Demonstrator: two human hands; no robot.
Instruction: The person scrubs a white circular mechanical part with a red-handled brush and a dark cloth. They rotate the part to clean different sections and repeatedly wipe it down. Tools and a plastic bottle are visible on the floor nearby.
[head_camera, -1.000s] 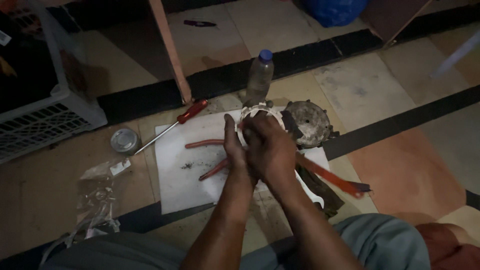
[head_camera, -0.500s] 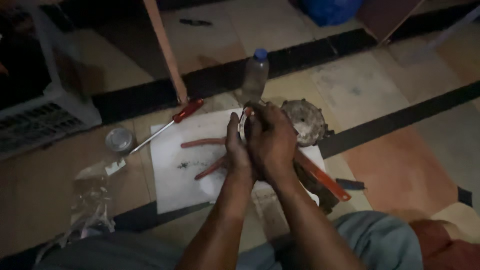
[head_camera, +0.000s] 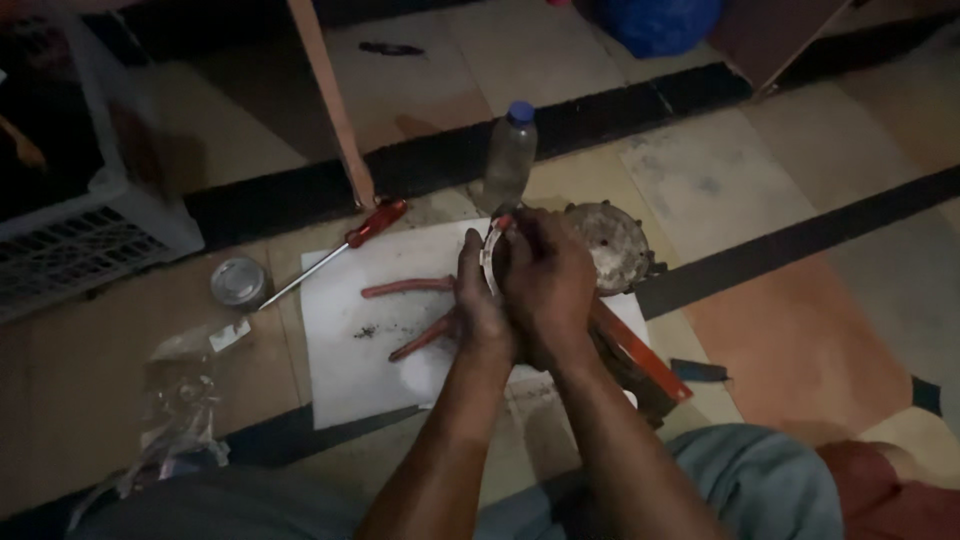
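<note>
Pressing both hands together over a sheet of white paper (head_camera: 345, 370) spread on the tiled floor (head_camera: 790, 330), a seated person grips a small pale curved part (head_camera: 487, 252) low in front of the knees. The left hand (head_camera: 478, 305) is closed around the near side of the part, fingers curled tight; the right hand (head_camera: 548, 285) is clenched against it from the other side, and a small red-tipped tool (head_camera: 505, 222) pokes out above its knuckles, apparently pinched there to work on the part's upper edge. How much of the part lies hidden inside the two palms cannot be told in the dim light.

Beneath the wrists, red-handled pliers (head_camera: 415, 315) lie open on the paper, just beside the left hand, seemingly set down within easy reach. A red-handled screwdriver (head_camera: 335, 250) rests with its shaft off the paper's upper left corner, pointing toward a round metal tin (head_camera: 238, 281). A grimy round metal housing (head_camera: 612, 243) sits just beyond the right hand, and a clear plastic bottle with a blue cap (head_camera: 510, 150) stands upright behind the hands. A crumpled clear plastic bag (head_camera: 175, 400) lies near the left knee, a white plastic crate (head_camera: 85, 235) stands well apart at far left, and a wooden furniture leg (head_camera: 330, 100) rises behind the paper.
</note>
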